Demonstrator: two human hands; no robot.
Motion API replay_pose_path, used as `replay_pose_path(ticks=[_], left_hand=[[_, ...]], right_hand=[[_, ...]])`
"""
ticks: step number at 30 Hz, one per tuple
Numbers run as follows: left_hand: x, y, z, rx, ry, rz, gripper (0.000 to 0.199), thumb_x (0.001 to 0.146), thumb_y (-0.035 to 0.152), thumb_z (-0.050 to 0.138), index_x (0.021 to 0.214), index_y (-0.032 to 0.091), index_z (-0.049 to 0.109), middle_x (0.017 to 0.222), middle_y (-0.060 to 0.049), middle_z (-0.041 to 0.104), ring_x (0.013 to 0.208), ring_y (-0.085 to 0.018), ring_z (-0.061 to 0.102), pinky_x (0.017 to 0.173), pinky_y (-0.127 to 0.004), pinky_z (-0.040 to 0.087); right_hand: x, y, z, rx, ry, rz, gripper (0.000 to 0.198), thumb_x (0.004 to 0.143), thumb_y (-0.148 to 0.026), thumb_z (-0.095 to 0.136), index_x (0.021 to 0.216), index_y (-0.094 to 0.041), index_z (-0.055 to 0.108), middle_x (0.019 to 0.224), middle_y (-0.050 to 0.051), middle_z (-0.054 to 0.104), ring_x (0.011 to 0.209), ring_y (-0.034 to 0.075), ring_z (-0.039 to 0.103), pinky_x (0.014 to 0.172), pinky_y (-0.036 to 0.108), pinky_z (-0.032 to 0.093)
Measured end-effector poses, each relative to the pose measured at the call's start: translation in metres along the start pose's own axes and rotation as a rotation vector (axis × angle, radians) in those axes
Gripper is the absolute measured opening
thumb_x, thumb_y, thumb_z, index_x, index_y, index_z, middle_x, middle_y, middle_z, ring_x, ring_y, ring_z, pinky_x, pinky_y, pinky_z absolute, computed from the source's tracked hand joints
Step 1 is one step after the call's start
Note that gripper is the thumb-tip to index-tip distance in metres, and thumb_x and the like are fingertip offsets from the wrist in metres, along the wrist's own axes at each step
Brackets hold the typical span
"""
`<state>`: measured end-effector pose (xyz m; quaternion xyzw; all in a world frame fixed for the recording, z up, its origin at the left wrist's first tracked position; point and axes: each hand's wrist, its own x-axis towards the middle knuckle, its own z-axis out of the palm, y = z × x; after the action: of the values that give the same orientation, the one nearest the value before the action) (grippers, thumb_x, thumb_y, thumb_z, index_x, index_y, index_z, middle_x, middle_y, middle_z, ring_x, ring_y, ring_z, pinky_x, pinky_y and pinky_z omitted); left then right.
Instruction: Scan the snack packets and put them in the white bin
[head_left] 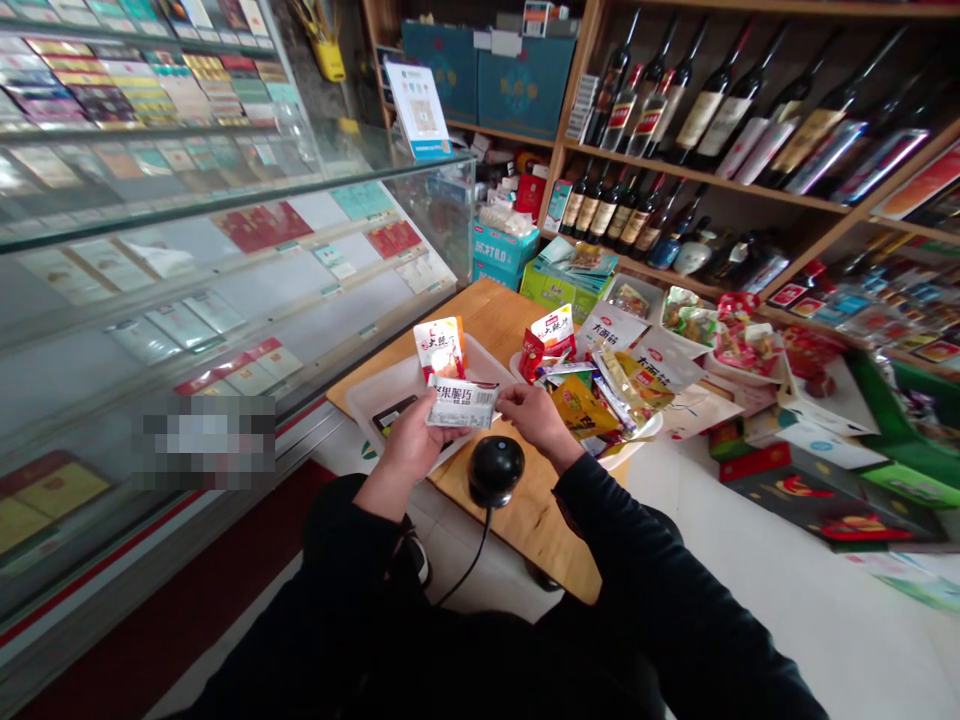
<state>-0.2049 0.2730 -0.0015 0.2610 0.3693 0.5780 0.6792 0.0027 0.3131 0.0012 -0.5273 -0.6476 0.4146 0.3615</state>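
Note:
A silver-and-white snack packet [463, 404] with dark lettering is held up between my two hands. My left hand [411, 440] grips its left end, thumb in front. At the packet's right end, the fingers of my right hand [534, 412] pinch the edge. Behind it a white tray [367, 408] holds a white-and-orange snack pouch [441, 348] standing upright and a dark packet lying flat. To the right, a second white tray [643, 432] is heaped with mixed snack packets [583, 402]. Below the held packet stands a round black scanner [496, 468] with a cable.
The wooden table [487, 308] stands beside a glass display counter [300, 190] on the left. Shelves of wine bottles [720, 110] rise behind. Boxes and open cartons of snacks [750, 345] sit at the right, with dark gift boxes [825, 500] near the floor.

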Motion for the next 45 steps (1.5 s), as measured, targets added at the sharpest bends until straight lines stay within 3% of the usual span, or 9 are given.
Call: replay_pose_path(ticks=[6, 12, 23, 28, 34, 40, 45], left_hand=[[-0.008, -0.003, 0.007, 0.104, -0.041, 0.025, 0.049, 0.092, 0.046, 0.063, 0.126, 0.011, 0.065, 0.12, -0.018, 0.073, 0.101, -0.03, 0.073, 0.071, -0.037, 0.063], [-0.001, -0.01, -0.006, 0.345, 0.091, 0.145, 0.047, 0.081, 0.049, 0.074, 0.113, 0.014, 0.07, 0.113, -0.011, 0.074, 0.096, -0.024, 0.072, 0.072, -0.031, 0.061], [0.0, -0.02, -0.02, 0.84, 0.094, 0.262, 0.036, 0.09, 0.049, 0.06, 0.101, 0.018, 0.076, 0.095, -0.005, 0.074, 0.089, -0.023, 0.066, 0.074, -0.027, 0.052], [0.001, -0.022, -0.025, 0.915, 0.073, 0.31, 0.034, 0.092, 0.046, 0.058, 0.096, 0.017, 0.076, 0.089, -0.004, 0.073, 0.086, -0.022, 0.065, 0.079, -0.027, 0.049], [0.004, -0.025, -0.027, 0.985, 0.065, 0.351, 0.038, 0.093, 0.048, 0.056, 0.1, 0.017, 0.077, 0.093, -0.004, 0.075, 0.089, -0.022, 0.066, 0.081, -0.028, 0.049], [0.003, -0.027, -0.025, 1.026, 0.016, 0.362, 0.038, 0.096, 0.047, 0.052, 0.1, 0.017, 0.076, 0.094, -0.004, 0.075, 0.087, -0.021, 0.066, 0.078, -0.028, 0.05], [0.006, -0.029, -0.025, 1.075, 0.027, 0.382, 0.037, 0.096, 0.047, 0.054, 0.099, 0.017, 0.076, 0.09, -0.003, 0.074, 0.085, -0.02, 0.066, 0.078, -0.028, 0.049]], right_hand=[[-0.011, 0.006, -0.002, 0.047, 0.019, 0.005, 0.018, 0.083, -0.035, 0.063, 0.079, -0.018, 0.066, 0.065, -0.002, 0.064, 0.057, 0.012, 0.057, 0.056, 0.022, 0.042], [-0.012, 0.016, -0.007, -0.115, 0.103, -0.025, 0.018, 0.084, -0.029, 0.057, 0.069, -0.019, 0.062, 0.065, -0.002, 0.065, 0.063, 0.013, 0.058, 0.061, 0.022, 0.041], [-0.018, 0.04, -0.009, -0.207, 0.104, -0.052, 0.018, 0.084, -0.028, 0.059, 0.077, -0.018, 0.072, 0.073, 0.0, 0.068, 0.071, 0.015, 0.059, 0.068, 0.024, 0.043], [-0.018, 0.053, -0.004, -0.137, 0.048, -0.01, 0.017, 0.084, -0.026, 0.058, 0.079, -0.018, 0.073, 0.071, -0.001, 0.069, 0.068, 0.014, 0.061, 0.065, 0.023, 0.044], [-0.017, 0.061, -0.002, -0.135, 0.076, -0.011, 0.019, 0.084, -0.026, 0.059, 0.073, -0.018, 0.071, 0.069, 0.0, 0.069, 0.065, 0.014, 0.06, 0.064, 0.024, 0.043], [-0.027, 0.067, -0.001, -0.071, 0.102, -0.107, 0.022, 0.085, -0.027, 0.059, 0.092, -0.017, 0.077, 0.087, 0.004, 0.075, 0.076, 0.018, 0.065, 0.071, 0.026, 0.047], [-0.03, 0.078, 0.004, -0.066, 0.123, -0.002, 0.02, 0.084, -0.03, 0.06, 0.071, -0.017, 0.069, 0.065, -0.001, 0.064, 0.062, 0.014, 0.055, 0.061, 0.025, 0.039]])
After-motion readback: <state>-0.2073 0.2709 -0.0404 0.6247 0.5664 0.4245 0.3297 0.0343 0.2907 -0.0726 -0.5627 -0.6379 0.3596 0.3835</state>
